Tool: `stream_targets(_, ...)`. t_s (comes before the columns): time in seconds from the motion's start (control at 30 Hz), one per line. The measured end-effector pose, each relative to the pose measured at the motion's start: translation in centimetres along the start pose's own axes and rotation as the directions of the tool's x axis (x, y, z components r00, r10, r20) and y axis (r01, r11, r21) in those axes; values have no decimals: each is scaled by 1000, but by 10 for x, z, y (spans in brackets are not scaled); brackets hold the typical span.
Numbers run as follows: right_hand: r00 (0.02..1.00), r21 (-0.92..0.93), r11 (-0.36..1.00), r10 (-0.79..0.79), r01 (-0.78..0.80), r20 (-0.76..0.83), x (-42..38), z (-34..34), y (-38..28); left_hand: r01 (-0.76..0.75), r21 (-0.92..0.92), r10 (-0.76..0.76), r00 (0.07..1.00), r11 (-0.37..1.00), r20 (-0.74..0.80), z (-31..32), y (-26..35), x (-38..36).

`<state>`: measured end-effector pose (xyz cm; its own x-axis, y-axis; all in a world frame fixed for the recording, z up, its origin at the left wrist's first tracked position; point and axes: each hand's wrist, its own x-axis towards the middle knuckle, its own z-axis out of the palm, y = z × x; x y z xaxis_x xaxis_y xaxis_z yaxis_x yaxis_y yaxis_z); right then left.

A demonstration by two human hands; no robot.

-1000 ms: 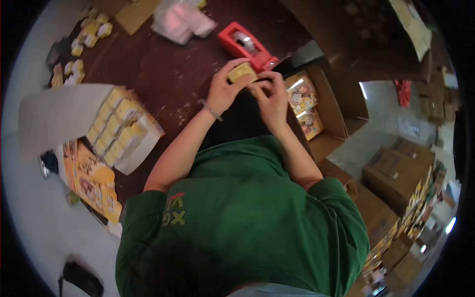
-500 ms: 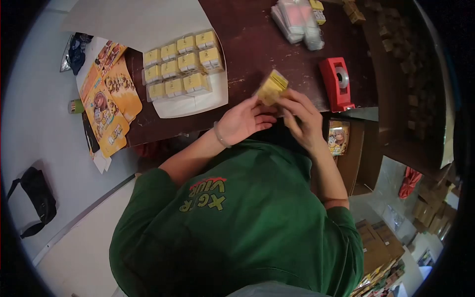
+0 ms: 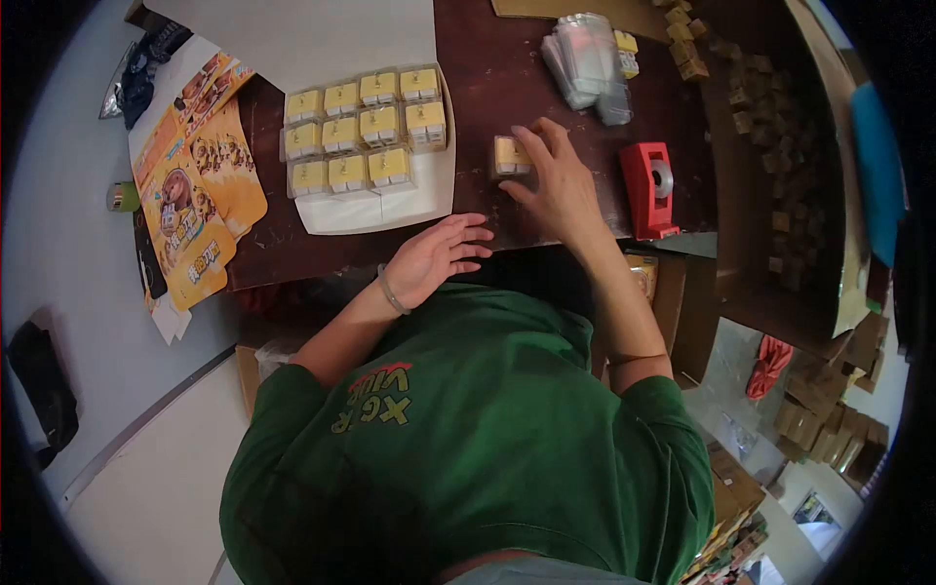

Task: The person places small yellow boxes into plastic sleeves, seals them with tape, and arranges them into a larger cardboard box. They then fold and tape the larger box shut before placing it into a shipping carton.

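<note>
A small yellow-and-white box (image 3: 511,156) in a clear plastic sleeve stands on the dark red table. My right hand (image 3: 565,185) has its fingers and thumb around this box. Nothing is in my left hand (image 3: 434,258), whose fingers are spread at the table's front edge. Beyond it, a white open carton (image 3: 336,216) contains several rows of similar sleeved boxes (image 3: 378,124), with bare card showing at the front.
A red tape dispenser (image 3: 648,190) stands right of my right hand. Farther back lies a stack of clear plastic sleeves (image 3: 587,63). Orange printed card sheets (image 3: 180,210) lie at the left. A large cardboard box (image 3: 819,127) with many small boxes is at the right.
The small box was held up between both hands; now it is down on the table under my right hand. My left hand has let go and drawn back to the left.
</note>
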<state>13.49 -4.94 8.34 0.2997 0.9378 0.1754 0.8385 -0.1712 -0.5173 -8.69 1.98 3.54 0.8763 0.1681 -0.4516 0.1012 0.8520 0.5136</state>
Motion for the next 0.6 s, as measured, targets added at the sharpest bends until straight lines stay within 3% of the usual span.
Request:
stream_targets(0.03, 990, -94, 986, -142, 140, -19, 5, -6, 3, -4, 39, 4, 1000, 999, 12, 0, 2, -6)
stream_targets(0.13, 987, 134, 990, -67, 48, 145, 17, -16, 7, -102, 144, 101, 995, 984, 11, -5, 6, -24)
stream_targets(0.17, 984, 347, 938, -90, 31, 154, 21, -17, 0, -152, 173, 164, 985, 973, -59, -5, 6, -28)
stream_targets(0.23, 978, 711, 703, -128, -26, 162, 28, -16, -21, -233, 239, 281, 941, 943, -191, -5, 6, -36)
stream_targets(0.27, 969, 667, 745, -176, 14, 176, 32, -16, -33, -252, 187, 291, 931, 949, -221, -7, 7, -38)
stream_targets(0.37, 966, 465, 851, -256, 243, -36, 45, 1, -43, -200, 151, 232, 943, 968, -240, -14, 7, -39)
stream_targets(0.4, 956, 385, 879, -290, 281, -34, 47, 5, -39, -190, 182, 231, 943, 965, -241, -16, 7, -39)
stream_targets(0.53, 950, 352, 885, -311, 305, -41, 40, 34, -29, -149, 266, 213, 950, 952, -230, -18, 7, -39)
stream_targets(0.6, 895, -112, 899, -435, 424, -98, 34, 53, -34, -136, 279, 201, 954, 951, -221, -19, 8, -37)
